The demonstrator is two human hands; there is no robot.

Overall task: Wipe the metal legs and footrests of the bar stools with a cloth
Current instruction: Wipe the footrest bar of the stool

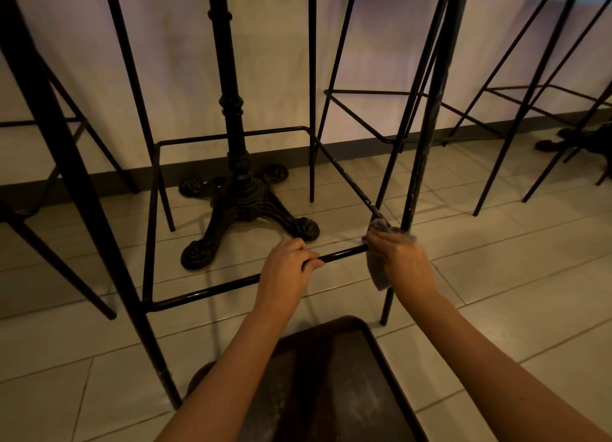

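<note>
Two bare hands work low on the thin black metal footrest bar [341, 253] of the nearest bar stool, which runs just above the pale tiled floor [496, 296]. The left hand [286, 269] curls its fingers over the bar from above, its grip clenched around the metal near the bar's middle. The right hand [402, 262] grips a crumpled grey cloth [379, 272] at the bar's right end, where the bar meets the stool's slanted black front leg [385, 304]; the cloth is wrapped about that corner, one fold poking up above the knuckles and another hanging below the palm. A short bare stretch of bar shows between the two hands. Behind the footrest frame stands an ornate black cast-iron table pedestal [236, 190] with spreading clawed feet, close to the dark skirting of the pale wall. More thin-legged black stools [516, 117] crowd both sides, their legs crossing the view. A dark brown rounded seat [331, 382] lies below the forearms.
</note>
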